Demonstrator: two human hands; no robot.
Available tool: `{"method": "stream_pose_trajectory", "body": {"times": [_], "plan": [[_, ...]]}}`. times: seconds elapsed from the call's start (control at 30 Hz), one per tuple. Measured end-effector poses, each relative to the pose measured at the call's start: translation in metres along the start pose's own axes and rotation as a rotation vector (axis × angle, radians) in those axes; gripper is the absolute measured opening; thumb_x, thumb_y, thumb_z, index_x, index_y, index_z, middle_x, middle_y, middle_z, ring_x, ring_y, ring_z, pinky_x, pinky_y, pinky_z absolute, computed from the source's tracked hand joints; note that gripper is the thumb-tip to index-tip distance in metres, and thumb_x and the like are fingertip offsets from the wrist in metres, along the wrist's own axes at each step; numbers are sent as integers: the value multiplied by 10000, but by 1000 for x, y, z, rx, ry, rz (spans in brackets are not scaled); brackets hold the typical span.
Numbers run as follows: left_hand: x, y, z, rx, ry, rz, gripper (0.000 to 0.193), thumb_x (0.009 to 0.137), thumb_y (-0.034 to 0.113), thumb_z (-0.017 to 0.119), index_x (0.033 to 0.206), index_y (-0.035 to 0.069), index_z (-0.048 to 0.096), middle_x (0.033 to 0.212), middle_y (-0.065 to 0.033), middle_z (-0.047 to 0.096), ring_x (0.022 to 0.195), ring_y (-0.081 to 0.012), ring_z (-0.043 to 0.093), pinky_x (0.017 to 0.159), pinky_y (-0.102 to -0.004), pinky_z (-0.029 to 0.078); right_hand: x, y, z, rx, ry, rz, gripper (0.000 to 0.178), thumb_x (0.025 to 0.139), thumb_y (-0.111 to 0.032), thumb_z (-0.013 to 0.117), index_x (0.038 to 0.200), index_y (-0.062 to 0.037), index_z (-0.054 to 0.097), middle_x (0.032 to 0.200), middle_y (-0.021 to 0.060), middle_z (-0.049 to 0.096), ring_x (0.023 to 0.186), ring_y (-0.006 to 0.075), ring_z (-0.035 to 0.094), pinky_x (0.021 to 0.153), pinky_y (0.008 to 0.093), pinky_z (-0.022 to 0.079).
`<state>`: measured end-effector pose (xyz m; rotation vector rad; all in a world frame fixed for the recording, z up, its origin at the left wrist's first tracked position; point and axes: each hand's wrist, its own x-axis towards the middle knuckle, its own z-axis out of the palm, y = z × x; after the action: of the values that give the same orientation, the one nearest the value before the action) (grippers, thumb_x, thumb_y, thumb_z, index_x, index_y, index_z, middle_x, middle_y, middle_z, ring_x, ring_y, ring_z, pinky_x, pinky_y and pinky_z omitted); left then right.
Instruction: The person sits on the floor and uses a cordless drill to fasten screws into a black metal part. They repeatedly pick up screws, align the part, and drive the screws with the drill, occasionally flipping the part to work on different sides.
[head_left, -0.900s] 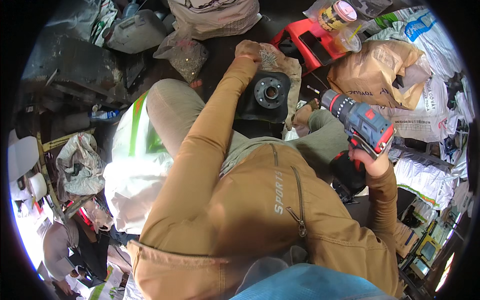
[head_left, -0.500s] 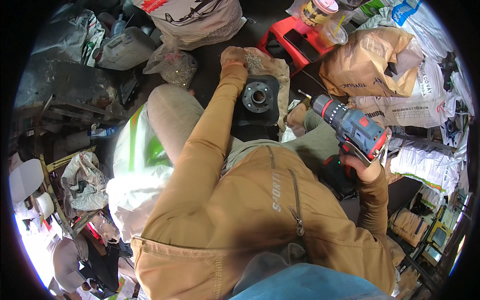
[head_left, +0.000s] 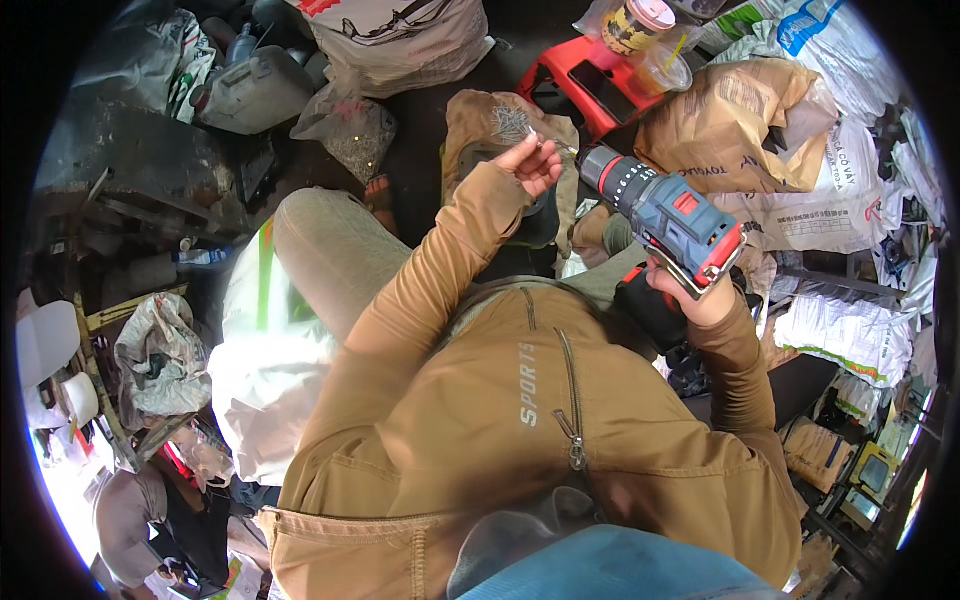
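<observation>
My right hand (head_left: 690,292) grips a blue, black and red cordless drill (head_left: 675,215) by its handle, its nose tilted up and leftward. My left hand (head_left: 535,165) is raised, thumb and fingertips pinched on what looks like a small screw, close to the drill's tip. Beyond the fingers, a pile of loose silver screws (head_left: 512,122) lies on brown paper (head_left: 468,112). A black square part (head_left: 541,222) sits between my legs; my left hand and sleeve hide most of it, including its round metal hub.
A red stool (head_left: 555,88) at the far right bears a phone (head_left: 603,90) and drink cups (head_left: 638,25). A clear bag of small parts (head_left: 358,140) lies far left of centre. Brown paper sacks (head_left: 735,125) crowd the right; a white bag (head_left: 265,390) stands by my left leg.
My left hand has come back from the screw pile toward the drill, now pinching something small. The drill has shifted left and up, and the black part's hub has become covered.
</observation>
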<state>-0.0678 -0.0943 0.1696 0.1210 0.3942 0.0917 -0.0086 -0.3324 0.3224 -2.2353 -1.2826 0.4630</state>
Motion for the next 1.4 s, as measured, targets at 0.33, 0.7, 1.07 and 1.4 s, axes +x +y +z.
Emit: {"method": "stream_pose_trajectory", "body": {"times": [0.33, 0.7, 1.07, 1.4], "plan": [[-6, -11, 10, -78, 15, -24, 213, 865, 292, 681, 915, 107, 589, 917, -23, 624, 891, -156, 561, 798, -326, 498, 0, 0, 7, -53, -118, 11, 374, 731, -163, 712, 1090, -86, 639, 1079, 96, 624, 976, 306, 589, 832, 407, 472], [-11, -10, 15, -96, 19, -9, 251, 863, 330, 675, 965, 114, 599, 950, -4, 636, 861, -150, 589, 800, -320, 496, -8, 3, 7, -108, -84, 19, 397, 779, -244, 678, 1146, -108, 609, 1120, 84, 613, 1021, 297, 580, 875, 409, 460], [-17, -26, 13, -49, -120, 11, 190, 919, 289, 606, 973, 108, 606, 954, -1, 635, 899, -135, 578, 830, -305, 465, 6, -5, 2, -310, -44, -178, 372, 732, -195, 686, 1083, -88, 624, 1063, 96, 617, 961, 304, 591, 820, 402, 481], [-2, -17, -20, 335, 223, 317, 147, 859, 154, 661, 963, 68, 603, 996, -42, 624, 871, -146, 590, 775, -327, 492, 0, 9, 2, -238, -68, -76, 430, 685, -140, 727, 1096, -80, 617, 1085, 107, 603, 990, 313, 575, 849, 404, 465]]}}
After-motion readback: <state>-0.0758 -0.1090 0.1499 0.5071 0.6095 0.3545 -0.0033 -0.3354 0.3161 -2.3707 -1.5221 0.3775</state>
